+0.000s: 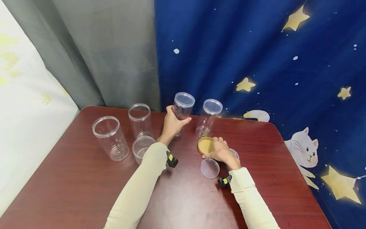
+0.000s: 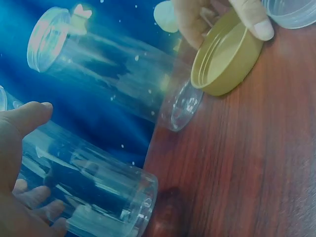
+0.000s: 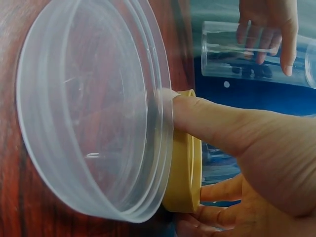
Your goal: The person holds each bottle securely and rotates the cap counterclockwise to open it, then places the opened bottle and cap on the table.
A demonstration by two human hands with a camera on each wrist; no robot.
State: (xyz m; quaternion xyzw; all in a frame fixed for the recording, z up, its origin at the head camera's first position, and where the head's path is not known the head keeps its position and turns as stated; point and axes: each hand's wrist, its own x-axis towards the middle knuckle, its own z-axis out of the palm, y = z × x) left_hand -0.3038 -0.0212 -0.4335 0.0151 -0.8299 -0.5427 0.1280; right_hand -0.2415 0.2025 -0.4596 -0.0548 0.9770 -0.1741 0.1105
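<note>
The left hand [image 1: 173,124] grips one of five clear, cylindrical plastic jars [image 1: 183,111], a lidded one; a second lidded jar [image 1: 207,119] stands at its 3 o'clock near the table's far edge, and three more jars [image 1: 114,141] at 8 to 9 o'clock. At 4 o'clock, the right hand [image 1: 220,150] grips one round gold lid [image 1: 205,145]. Two loose clear round lids [image 1: 210,169] lie at the gold lid's 6 and 4 o'clock. Two yellow tags [image 1: 170,157] are too small to read.

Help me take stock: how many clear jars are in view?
5: the leftmost jar, the second jar beside it, the short jar partly covered by the left sleeve, the gripped jar in the left hand, the rightmost jar.
</note>
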